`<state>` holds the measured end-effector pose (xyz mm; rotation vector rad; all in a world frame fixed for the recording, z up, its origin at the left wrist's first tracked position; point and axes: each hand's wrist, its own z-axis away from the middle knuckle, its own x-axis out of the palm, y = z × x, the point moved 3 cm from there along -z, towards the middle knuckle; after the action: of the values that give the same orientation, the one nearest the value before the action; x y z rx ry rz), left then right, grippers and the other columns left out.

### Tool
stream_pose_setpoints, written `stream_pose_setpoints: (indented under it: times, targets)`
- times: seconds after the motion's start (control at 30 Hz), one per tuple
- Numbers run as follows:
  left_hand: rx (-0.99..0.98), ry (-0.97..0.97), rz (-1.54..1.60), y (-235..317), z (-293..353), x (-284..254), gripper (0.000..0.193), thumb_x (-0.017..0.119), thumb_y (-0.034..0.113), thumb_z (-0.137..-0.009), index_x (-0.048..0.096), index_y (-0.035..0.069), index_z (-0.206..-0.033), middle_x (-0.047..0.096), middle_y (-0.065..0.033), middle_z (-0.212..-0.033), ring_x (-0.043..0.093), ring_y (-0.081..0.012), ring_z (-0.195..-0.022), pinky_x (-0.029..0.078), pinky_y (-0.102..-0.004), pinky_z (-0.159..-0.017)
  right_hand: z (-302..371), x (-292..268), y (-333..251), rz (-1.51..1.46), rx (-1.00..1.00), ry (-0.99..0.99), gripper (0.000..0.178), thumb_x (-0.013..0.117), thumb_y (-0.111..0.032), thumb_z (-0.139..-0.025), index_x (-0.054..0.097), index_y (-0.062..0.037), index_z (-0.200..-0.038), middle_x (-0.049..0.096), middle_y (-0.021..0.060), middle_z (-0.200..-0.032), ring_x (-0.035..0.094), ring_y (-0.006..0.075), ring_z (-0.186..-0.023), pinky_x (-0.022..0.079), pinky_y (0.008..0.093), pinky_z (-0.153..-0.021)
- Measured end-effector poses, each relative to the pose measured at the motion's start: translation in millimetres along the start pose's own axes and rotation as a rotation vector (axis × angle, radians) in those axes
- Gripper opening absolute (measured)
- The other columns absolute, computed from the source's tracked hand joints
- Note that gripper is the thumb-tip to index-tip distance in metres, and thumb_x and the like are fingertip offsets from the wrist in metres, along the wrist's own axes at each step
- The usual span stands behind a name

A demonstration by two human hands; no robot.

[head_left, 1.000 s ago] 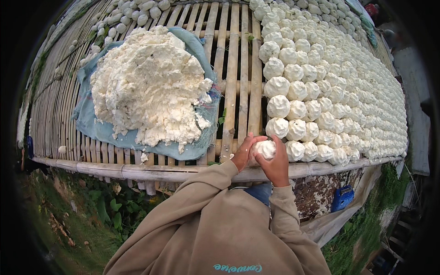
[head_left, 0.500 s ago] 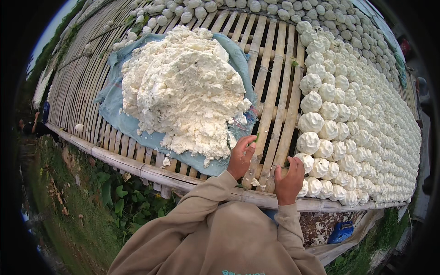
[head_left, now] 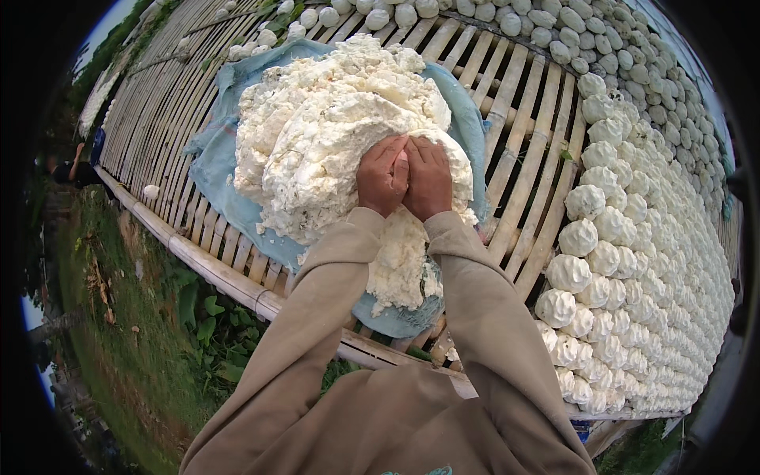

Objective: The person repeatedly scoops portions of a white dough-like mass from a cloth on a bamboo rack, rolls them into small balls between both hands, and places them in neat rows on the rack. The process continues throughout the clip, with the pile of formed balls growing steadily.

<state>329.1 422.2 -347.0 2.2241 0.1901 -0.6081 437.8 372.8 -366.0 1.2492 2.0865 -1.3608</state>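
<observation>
A big mound of white, crumbly dough-like mass (head_left: 309,134) lies on a light blue cloth sheet (head_left: 218,178). At the mound's right side, my left hand (head_left: 383,178) and my right hand (head_left: 428,176) are side by side and touching. Both are curled, with the fingers closed and pressed into the mass, so the fingertips are partly hidden. To the right, rows of pale, ridged hand-shaped lumps (head_left: 602,259) cover the slatted bamboo platform (head_left: 518,146).
Smoother, greyer lumps (head_left: 582,32) are spread at the back right. The platform's near edge is a bamboo pole (head_left: 226,286), with green plants (head_left: 210,324) below it. Far left, another person (head_left: 75,168) is partly visible beside the platform.
Both hands have moved forward from the near edge, the right one also leftward from beside the lumps, and now meet in the white mass. The view has shifted a little.
</observation>
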Motion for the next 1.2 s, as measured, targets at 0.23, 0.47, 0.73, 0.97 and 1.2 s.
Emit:
stream_pose_setpoints:
  times: [0.23,0.47,0.73,0.97,1.2]
  targets:
    - [-0.228,-0.053,0.119,-13,102,11,0.035,0.057,0.018,-0.106,0.072,0.002,-0.132,0.069,-0.0184,-0.135,0.065,-0.0314,-0.127,0.050,-0.0395,-0.108,78,-19,8,-0.141,-0.022,-0.164,0.062,0.079,-0.024,-0.082,0.063,-0.0025,-0.138,0.062,0.0207,-0.142,0.054,0.0406,-0.137,0.039,0.0508,-0.120]
    - [-0.898,0.302,0.748,2,97,13,0.045,0.042,0.033,-0.113,0.067,0.004,-0.137,0.069,-0.0122,-0.135,0.064,-0.0259,-0.125,0.048,-0.0382,-0.110,62,-11,-41,-0.719,0.727,-0.001,0.049,0.071,-0.022,-0.096,0.065,-0.0002,-0.140,0.064,0.0248,-0.141,0.060,0.0368,-0.134,0.044,0.0399,-0.115]
    - [-1.018,0.249,1.383,46,87,-32,0.065,0.045,0.061,-0.107,0.052,0.014,-0.151,0.056,-0.0087,-0.153,0.053,-0.0278,-0.142,0.045,-0.0460,-0.116,20,-80,-99,-0.264,0.207,0.049,0.043,0.076,-0.029,-0.093,0.071,-0.0068,-0.129,0.063,0.0260,-0.136,0.059,0.0394,-0.128,0.046,0.0480,-0.110]
    - [-0.938,0.161,1.419,42,124,-13,0.072,0.050,0.069,-0.102,0.055,0.014,-0.148,0.061,-0.0095,-0.145,0.058,-0.0295,-0.134,0.048,-0.0493,-0.112,55,-83,-104,-0.171,0.182,0.261,0.033,0.067,-0.030,-0.096,0.074,-0.0099,-0.121,0.065,0.0171,-0.131,0.059,0.0394,-0.125,0.043,0.0517,-0.107]
    - [-1.210,0.051,1.859,53,137,22,0.077,0.055,0.073,-0.097,0.060,0.011,-0.142,0.065,-0.0118,-0.143,0.064,-0.0311,-0.127,0.050,-0.0490,-0.111,74,-112,-81,-0.088,0.276,0.484,0.038,0.072,-0.037,-0.094,0.074,-0.0117,-0.122,0.064,0.0169,-0.137,0.059,0.0380,-0.127,0.043,0.0515,-0.107]
